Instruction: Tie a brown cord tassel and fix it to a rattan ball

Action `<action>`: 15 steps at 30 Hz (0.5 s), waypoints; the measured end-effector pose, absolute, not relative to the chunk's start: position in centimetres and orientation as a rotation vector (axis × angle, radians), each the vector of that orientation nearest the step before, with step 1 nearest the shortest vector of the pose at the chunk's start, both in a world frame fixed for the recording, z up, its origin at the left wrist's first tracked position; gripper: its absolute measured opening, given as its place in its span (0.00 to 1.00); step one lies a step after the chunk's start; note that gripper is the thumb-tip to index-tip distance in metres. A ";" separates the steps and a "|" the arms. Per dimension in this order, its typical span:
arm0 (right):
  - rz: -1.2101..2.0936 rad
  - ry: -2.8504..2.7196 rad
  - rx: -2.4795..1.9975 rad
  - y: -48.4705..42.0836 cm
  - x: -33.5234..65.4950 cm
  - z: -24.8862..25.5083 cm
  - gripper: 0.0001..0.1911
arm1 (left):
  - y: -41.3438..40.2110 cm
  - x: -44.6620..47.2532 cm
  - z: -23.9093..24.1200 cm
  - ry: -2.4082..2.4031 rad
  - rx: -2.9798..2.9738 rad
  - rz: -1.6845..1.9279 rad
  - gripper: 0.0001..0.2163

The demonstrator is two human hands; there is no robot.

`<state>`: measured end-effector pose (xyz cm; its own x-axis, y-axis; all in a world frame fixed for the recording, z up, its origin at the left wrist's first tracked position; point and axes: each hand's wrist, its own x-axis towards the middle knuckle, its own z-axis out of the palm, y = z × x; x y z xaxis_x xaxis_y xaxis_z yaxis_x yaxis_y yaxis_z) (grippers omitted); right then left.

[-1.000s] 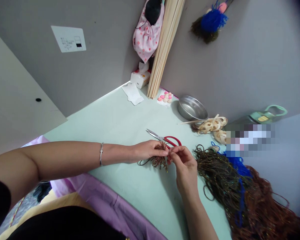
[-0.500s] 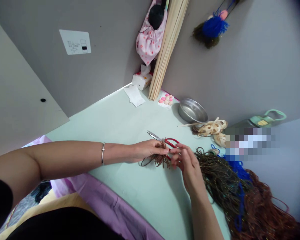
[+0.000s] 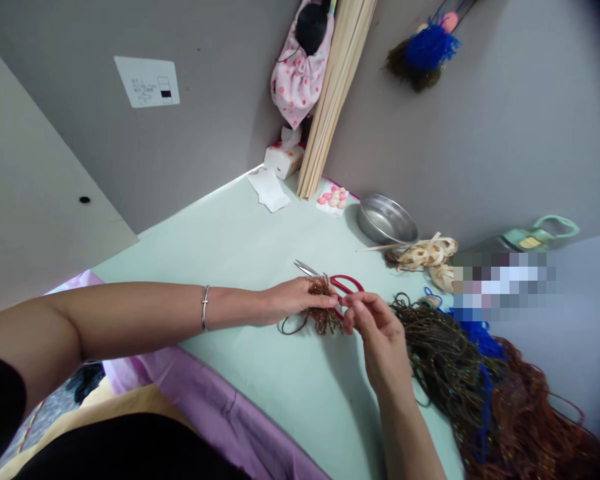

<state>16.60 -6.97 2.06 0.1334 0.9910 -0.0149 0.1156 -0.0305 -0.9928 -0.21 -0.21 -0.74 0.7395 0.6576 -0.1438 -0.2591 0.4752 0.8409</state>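
My left hand (image 3: 293, 300) is closed on a small bundle of brown cord (image 3: 324, 319) that rests on the pale green table (image 3: 240, 240). A silver bangle sits on that wrist. My right hand (image 3: 375, 327) pinches a strand of the same bundle at its right side, fingertips almost touching the left hand's. Red-handled scissors (image 3: 344, 285) lie on the table just behind both hands, blades pointing left.
A big heap of dark green, blue and brown cords (image 3: 480, 380) lies at the right. Behind are a steel bowl (image 3: 386, 221), woven straw pieces (image 3: 425, 255), a packet of pink beads (image 3: 333, 198), a tissue pack (image 3: 283, 160) and bamboo strips (image 3: 333, 93) leaning in the corner.
My right hand shifted slightly right and then back to the bundle, its fingers re-gripping a strand. The left hand has held the bundle nearly still.
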 end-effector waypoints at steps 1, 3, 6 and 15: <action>1.090 -1.254 -1.406 -7.0 16.6 2.0 0.10 | -0.2 -0.2 -0.8 0.480 0.909 0.599 0.12; 1.124 -1.362 -1.462 -7.1 16.6 1.9 0.10 | -0.1 -0.2 -1.0 0.452 0.921 0.604 0.12; 1.058 -1.373 -1.508 -7.1 16.7 1.7 0.11 | -0.1 -0.3 -0.8 0.468 0.949 0.602 0.10; 1.047 -1.249 -1.411 -7.0 16.3 1.8 0.11 | -0.2 -0.2 -0.4 0.479 0.906 0.565 0.07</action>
<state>16.33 -7.03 1.85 0.1130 0.9935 -0.0107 0.1834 -0.0314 -0.9825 -0.21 -0.24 -0.38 0.7554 0.6381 -0.1490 -0.2514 0.4922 0.8334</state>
